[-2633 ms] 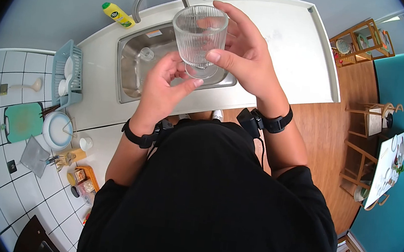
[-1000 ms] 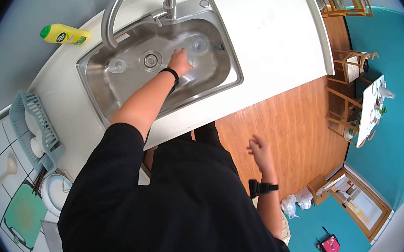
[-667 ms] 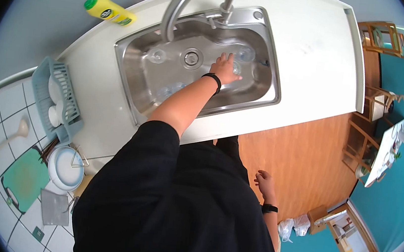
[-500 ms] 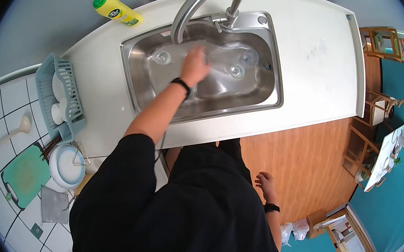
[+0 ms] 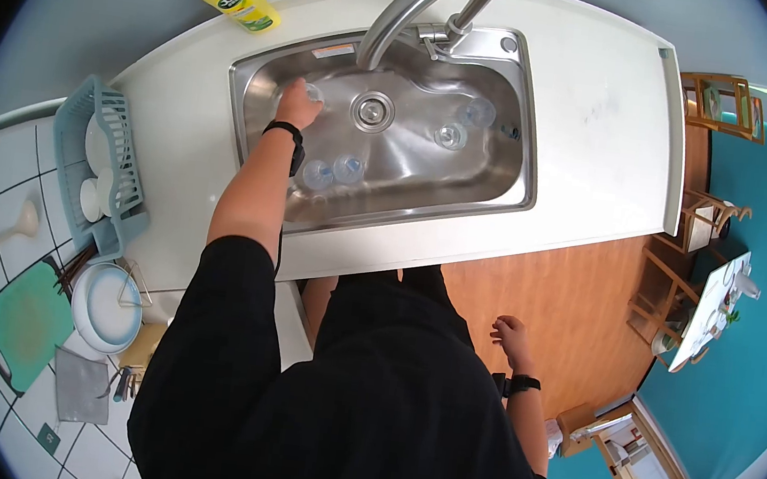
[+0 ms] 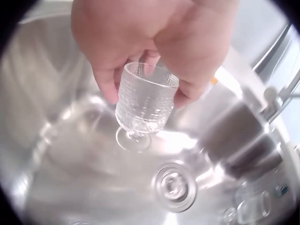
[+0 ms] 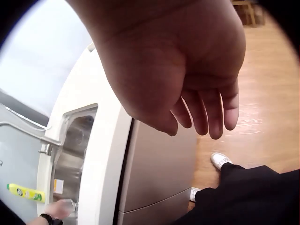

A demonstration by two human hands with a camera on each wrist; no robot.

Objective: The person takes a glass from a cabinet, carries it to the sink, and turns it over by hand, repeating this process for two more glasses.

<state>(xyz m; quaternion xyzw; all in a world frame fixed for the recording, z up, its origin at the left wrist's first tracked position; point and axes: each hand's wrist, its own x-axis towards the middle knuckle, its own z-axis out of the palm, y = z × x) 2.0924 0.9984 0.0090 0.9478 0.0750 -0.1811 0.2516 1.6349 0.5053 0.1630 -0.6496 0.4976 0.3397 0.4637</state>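
Note:
My left hand [image 5: 297, 107] reaches into the left part of the steel sink [image 5: 406, 206]. It grips a clear, textured short-stemmed glass [image 6: 143, 105] near the rim, fingers on one side and thumb on the other. The glass's round foot points down toward the basin floor, left of the drain [image 5: 372, 111]. Two clear glasses, one [image 5: 317, 173] beside the other [image 5: 348, 169], are by the sink's front wall. On the right side are a stemmed glass [image 5: 450, 135] and another clear glass [image 5: 480, 111]. My right hand [image 5: 511, 339] hangs beside my body, fingers loosely curled around nothing.
A curved faucet [image 5: 419, 7] arches over the sink's back edge. Behind the left corner lies a yellow cleaner bottle [image 5: 238, 1] with a green cap. Left of the sink stand a blue dish rack [image 5: 126, 172], stacked plates [image 5: 108, 307] and a green cutting board [image 5: 26, 324].
Earlier, both hands held a ribbed glass above the sink. My right hand has dropped to my side. My left hand has moved from the right-hand glasses leftward and taken hold of the stemmed glass.

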